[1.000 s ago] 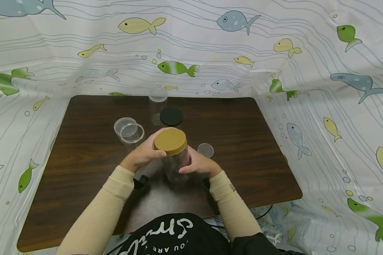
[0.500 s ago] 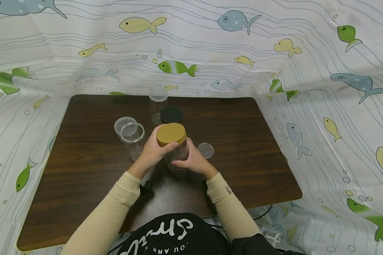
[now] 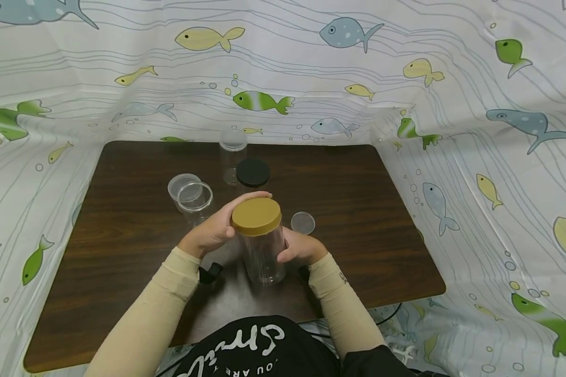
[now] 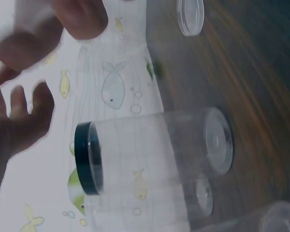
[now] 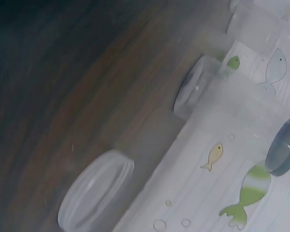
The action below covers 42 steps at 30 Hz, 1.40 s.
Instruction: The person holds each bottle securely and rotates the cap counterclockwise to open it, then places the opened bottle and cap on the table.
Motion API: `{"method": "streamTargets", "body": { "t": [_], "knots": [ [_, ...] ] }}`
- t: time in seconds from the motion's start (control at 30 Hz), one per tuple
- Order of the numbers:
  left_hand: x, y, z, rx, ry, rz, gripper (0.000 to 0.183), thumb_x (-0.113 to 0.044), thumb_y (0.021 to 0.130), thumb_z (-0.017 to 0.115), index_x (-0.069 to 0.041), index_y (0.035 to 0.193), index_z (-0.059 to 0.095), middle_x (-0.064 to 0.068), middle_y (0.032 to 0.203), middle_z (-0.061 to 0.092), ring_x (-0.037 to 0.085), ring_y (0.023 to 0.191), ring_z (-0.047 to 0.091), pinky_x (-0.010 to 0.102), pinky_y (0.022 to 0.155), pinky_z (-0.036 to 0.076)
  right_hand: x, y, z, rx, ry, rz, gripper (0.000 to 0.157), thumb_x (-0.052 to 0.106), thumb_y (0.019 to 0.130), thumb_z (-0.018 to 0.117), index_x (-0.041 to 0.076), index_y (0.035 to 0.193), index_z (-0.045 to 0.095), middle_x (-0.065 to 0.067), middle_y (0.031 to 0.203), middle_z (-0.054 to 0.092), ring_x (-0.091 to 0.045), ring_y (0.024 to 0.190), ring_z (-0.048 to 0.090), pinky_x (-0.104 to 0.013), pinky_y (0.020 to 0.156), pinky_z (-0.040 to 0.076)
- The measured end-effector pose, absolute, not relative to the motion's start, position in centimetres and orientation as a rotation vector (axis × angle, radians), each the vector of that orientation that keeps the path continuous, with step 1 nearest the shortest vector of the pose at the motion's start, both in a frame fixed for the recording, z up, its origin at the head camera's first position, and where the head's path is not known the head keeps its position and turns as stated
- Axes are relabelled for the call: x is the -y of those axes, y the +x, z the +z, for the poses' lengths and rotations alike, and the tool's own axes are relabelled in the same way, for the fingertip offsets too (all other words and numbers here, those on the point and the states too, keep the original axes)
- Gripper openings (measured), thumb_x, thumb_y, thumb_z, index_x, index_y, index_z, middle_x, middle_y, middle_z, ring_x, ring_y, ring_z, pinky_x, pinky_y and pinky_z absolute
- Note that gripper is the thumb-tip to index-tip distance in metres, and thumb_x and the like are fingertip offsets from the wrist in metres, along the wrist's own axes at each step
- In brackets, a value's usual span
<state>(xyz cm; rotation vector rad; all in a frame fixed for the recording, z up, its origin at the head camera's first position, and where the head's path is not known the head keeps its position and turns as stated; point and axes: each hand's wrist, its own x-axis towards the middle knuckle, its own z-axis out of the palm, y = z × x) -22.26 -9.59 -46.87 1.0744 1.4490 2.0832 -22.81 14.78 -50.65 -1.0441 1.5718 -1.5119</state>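
Note:
A tall clear plastic jar with a mustard-yellow lid stands upright between my hands in the head view. My left hand reaches round the lid, its fingers curving behind the rim and its thumb at the lid's left edge. On the right, my right hand grips the jar's body, thumb in front and the other fingers hidden behind. Blurred fingers fill the upper left of the left wrist view. The right wrist view shows no hand.
Behind my hands stand a dark-lidded jar and a clear-lidded jar. At left are an uncovered clear jar and a container with a translucent top. A round clear lid lies right on the wooden table.
The jar first moved away from me, then came back nearer and lower. My left thumb slid from the lid's front to its left edge, while my right hand kept hold of the jar.

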Motion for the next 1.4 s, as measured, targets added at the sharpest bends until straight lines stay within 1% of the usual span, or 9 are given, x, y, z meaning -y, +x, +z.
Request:
{"method": "streamTargets", "body": {
  "t": [0.1, 0.37, 0.5, 0.73, 0.87, 0.97, 1.1, 1.23, 1.4],
  "knots": [
    [9.6, -22.6, -47.0, -1.404, 1.147, 2.011, 0.118, -0.07, 0.075, 0.075, -0.002, 0.158, 0.026, 0.013, 0.15, 0.048, 0.026, 0.134, 0.049, 0.039, 0.11, 0.04, -14.6, -22.8, -50.8, -1.432, -1.069, -1.498, 0.131, 0.075, 0.075, 0.073, -0.012, 0.152, 0.014, -0.024, 0.151, 0.039, -0.019, 0.136, 0.043, -0.045, 0.116, 0.033],
    [9.5, -22.6, -47.2, -1.382, 1.16, 1.995, 0.109, -0.059, 0.079, 0.081, 0.0, 0.156, 0.031, 0.014, 0.155, 0.043, 0.025, 0.133, 0.048, 0.037, 0.109, 0.04, -14.2, -22.8, -51.0, -1.432, -1.114, -1.515, 0.131, 0.074, 0.075, 0.074, -0.009, 0.153, 0.009, -0.019, 0.151, 0.034, -0.022, 0.138, 0.038, -0.045, 0.117, 0.03],
    [9.7, -22.6, -47.2, -1.437, 1.076, 2.054, 0.106, -0.053, 0.079, 0.084, -0.002, 0.155, 0.033, 0.012, 0.153, 0.043, 0.024, 0.131, 0.048, 0.036, 0.107, 0.042, -14.2, -22.9, -50.8, -1.507, -1.069, -1.546, 0.128, 0.072, 0.074, 0.076, -0.01, 0.152, 0.016, -0.023, 0.147, 0.04, -0.023, 0.135, 0.044, -0.044, 0.115, 0.033],
    [9.8, -22.6, -47.1, -1.635, 0.932, 2.144, 0.101, -0.051, 0.076, 0.087, -0.003, 0.151, 0.039, 0.013, 0.158, 0.031, 0.026, 0.133, 0.042, 0.032, 0.104, 0.041, -14.0, -23.3, -50.9, -1.656, -0.957, -1.593, 0.113, 0.062, 0.077, 0.081, 0.0, 0.152, 0.024, -0.016, 0.142, 0.046, -0.022, 0.129, 0.047, -0.042, 0.113, 0.037],
    [9.6, -22.3, -46.9, -1.872, 0.733, 2.165, 0.097, -0.046, 0.076, 0.089, -0.006, 0.15, 0.04, 0.017, 0.152, 0.037, 0.027, 0.126, 0.044, 0.031, 0.1, 0.042, -13.6, -23.6, -51.4, -1.765, -0.94, -1.664, 0.105, 0.052, 0.082, 0.081, 0.011, 0.158, 0.02, -0.009, 0.15, 0.041, -0.021, 0.136, 0.043, -0.041, 0.114, 0.035],
    [9.1, -22.0, -46.6, -2.131, 0.506, 2.104, 0.09, -0.037, 0.08, 0.088, -0.011, 0.151, 0.039, 0.015, 0.143, 0.045, 0.027, 0.118, 0.048, 0.036, 0.097, 0.043, -13.2, -23.8, -51.7, -1.924, -0.933, -1.703, 0.1, 0.04, 0.085, 0.082, 0.016, 0.158, 0.02, -0.006, 0.154, 0.037, -0.021, 0.139, 0.042, -0.041, 0.114, 0.035],
    [8.0, -21.7, -46.2, -2.399, 0.255, 1.997, 0.085, -0.033, 0.081, 0.085, -0.012, 0.151, 0.04, 0.011, 0.143, 0.044, 0.029, 0.119, 0.048, 0.045, 0.098, 0.041, -12.5, -23.5, -51.8, -2.216, -0.823, -1.68, 0.096, 0.026, 0.082, 0.086, 0.015, 0.156, 0.025, -0.008, 0.148, 0.041, -0.022, 0.127, 0.052, -0.039, 0.104, 0.046],
    [7.4, -21.6, -46.0, -2.48, 0.14, 1.996, 0.086, -0.036, 0.08, 0.085, -0.01, 0.15, 0.041, 0.011, 0.146, 0.041, 0.031, 0.12, 0.048, 0.049, 0.098, 0.041, -11.9, -23.1, -51.9, -2.364, -0.719, -1.629, 0.1, 0.024, 0.081, 0.086, 0.014, 0.157, 0.023, -0.008, 0.148, 0.04, -0.021, 0.124, 0.054, -0.037, 0.1, 0.049],
    [7.7, -21.6, -46.1, -2.399, 0.121, 2.033, 0.087, -0.037, 0.081, 0.085, -0.012, 0.15, 0.04, 0.01, 0.145, 0.042, 0.029, 0.12, 0.048, 0.044, 0.097, 0.042, -11.9, -23.1, -51.9, -2.317, -0.727, -1.64, 0.098, 0.025, 0.083, 0.085, 0.014, 0.157, 0.021, -0.008, 0.148, 0.039, -0.022, 0.126, 0.053, -0.037, 0.101, 0.048]
  ]
}}
